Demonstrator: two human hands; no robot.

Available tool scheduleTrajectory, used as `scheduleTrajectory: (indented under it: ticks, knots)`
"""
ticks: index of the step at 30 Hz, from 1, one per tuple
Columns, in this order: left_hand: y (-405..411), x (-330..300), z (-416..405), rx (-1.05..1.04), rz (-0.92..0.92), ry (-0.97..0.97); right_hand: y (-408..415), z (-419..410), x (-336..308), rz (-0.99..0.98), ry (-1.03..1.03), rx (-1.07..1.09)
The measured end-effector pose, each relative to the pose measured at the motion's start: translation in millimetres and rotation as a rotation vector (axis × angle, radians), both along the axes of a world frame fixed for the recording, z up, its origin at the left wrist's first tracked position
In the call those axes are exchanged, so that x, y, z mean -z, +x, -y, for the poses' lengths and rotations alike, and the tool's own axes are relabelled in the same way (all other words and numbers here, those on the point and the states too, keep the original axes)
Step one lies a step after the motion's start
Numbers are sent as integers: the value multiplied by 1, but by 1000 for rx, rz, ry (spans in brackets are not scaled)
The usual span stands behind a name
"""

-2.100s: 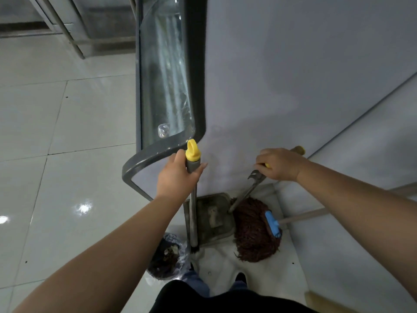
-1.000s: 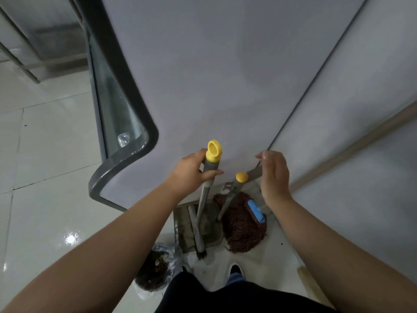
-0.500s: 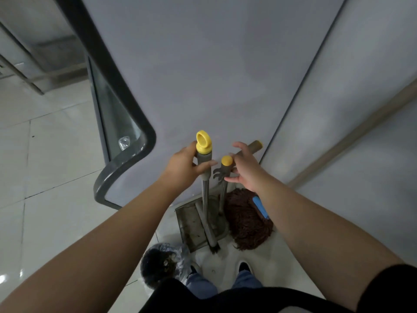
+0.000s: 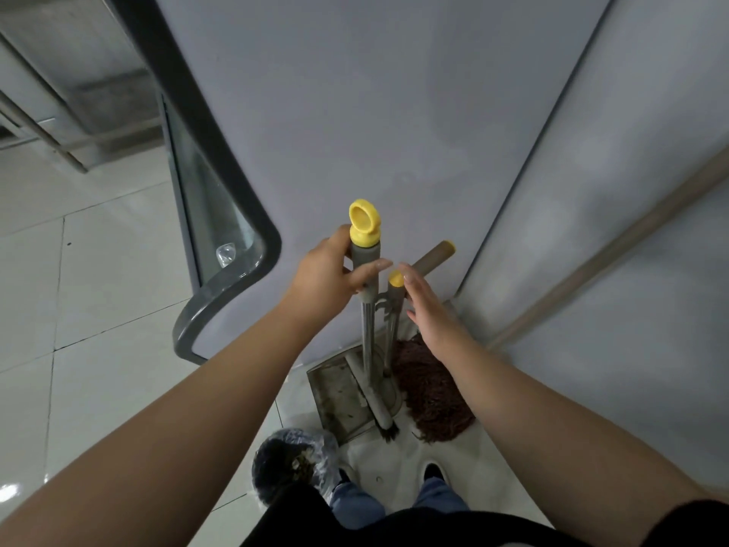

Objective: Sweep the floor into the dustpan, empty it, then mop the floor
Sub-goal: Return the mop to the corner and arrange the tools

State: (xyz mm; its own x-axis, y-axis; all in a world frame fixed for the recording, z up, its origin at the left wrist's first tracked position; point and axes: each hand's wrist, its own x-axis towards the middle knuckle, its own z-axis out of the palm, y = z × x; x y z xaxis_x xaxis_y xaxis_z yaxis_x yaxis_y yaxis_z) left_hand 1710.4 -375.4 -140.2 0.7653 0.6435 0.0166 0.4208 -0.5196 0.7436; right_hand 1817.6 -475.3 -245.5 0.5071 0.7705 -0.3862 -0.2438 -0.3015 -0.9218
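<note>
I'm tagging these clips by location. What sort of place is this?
Probably a cleaning corner in a commercial or public building: glossy tiled floor, plain grey wall panels, and a mop, dustpan and lined bin kept together.

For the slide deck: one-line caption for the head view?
Left hand grips the broom handle above the dustpan; open right hand beside the dustpan handle, mop against the wall.
</note>
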Motion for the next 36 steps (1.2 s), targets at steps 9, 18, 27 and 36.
scheduleTrajectory:
  ticks: [9,18,27,36]
  knots:
    - [4,-16,5,62,24,-6,-1,6,1,374,-213,-232]
    - [10,-15,3,119,-2,23,-18,-10,7,475,-139,67]
    - [12,-16,-5,226,-10,-8,-27,-12,0,572,-168,93]
    - [14,-9,-7,233,-6,35,-32,-12,-2,599,-216,89]
